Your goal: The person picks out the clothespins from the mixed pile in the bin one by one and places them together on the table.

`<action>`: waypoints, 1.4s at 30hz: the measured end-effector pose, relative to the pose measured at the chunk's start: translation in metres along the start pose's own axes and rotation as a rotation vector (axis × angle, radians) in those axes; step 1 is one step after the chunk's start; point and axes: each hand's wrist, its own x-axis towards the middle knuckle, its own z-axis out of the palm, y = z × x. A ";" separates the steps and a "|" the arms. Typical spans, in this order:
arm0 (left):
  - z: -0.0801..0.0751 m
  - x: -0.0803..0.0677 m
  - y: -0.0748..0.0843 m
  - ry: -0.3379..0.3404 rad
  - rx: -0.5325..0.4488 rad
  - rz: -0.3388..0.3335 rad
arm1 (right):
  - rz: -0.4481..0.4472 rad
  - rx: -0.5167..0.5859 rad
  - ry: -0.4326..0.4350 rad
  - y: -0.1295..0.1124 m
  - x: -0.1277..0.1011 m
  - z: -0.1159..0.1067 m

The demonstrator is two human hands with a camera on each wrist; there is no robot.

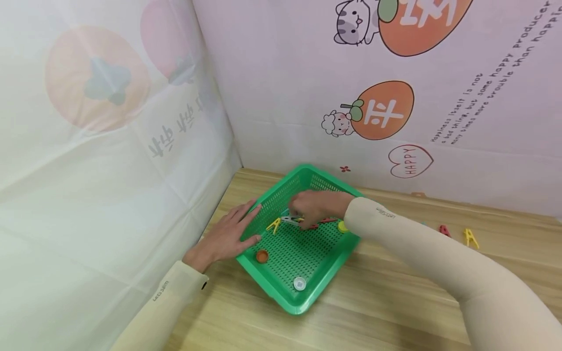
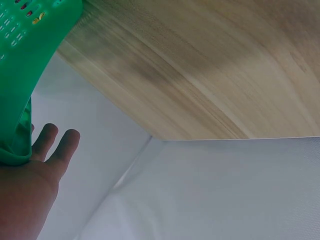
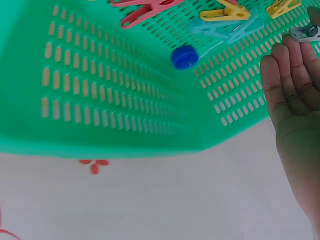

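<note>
A green plastic basket (image 1: 287, 303) with slotted walls stands at an angle on the table. My left hand (image 1: 226, 239) rests against its left rim with fingers extended; in the left wrist view the palm (image 2: 27, 192) lies along the rim. Reaching down inside the basket, my right hand (image 1: 309, 207) pinches a grey-white clothespin (image 3: 306, 33) between thumb and fingertips. Around it lie a yellow clothespin (image 1: 274, 225), red clothespins (image 3: 150, 9), light-blue clothespins (image 3: 245, 27) and a blue cap (image 3: 184, 57). The right hand hides part of the clothespins in the head view.
Inside the basket are a brown cap (image 1: 262, 256), a white cap (image 1: 300, 283) and a yellow cap (image 1: 342, 227). On the wooden table (image 1: 373, 302) to the right lie a red clothespin (image 1: 445, 230) and a yellow clothespin (image 1: 471, 238). Printed cloth walls stand at the left and back.
</note>
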 end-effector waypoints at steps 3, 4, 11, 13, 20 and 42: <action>0.001 0.000 0.000 0.005 -0.004 0.000 | 0.019 0.016 0.032 0.004 -0.012 -0.003; 0.001 0.001 0.000 0.006 -0.005 0.001 | 0.023 0.023 0.043 0.006 -0.015 -0.005; 0.003 0.000 0.000 0.017 -0.011 0.005 | 0.035 0.064 0.097 0.018 -0.038 -0.011; 0.003 -0.001 0.000 0.014 -0.009 0.006 | 0.046 0.082 0.105 0.022 -0.045 -0.011; 0.003 0.000 -0.001 0.030 -0.007 0.012 | 0.053 0.105 0.202 0.036 -0.074 -0.007; 0.003 0.000 0.000 0.026 0.001 0.020 | 0.229 0.142 0.415 0.064 -0.169 0.014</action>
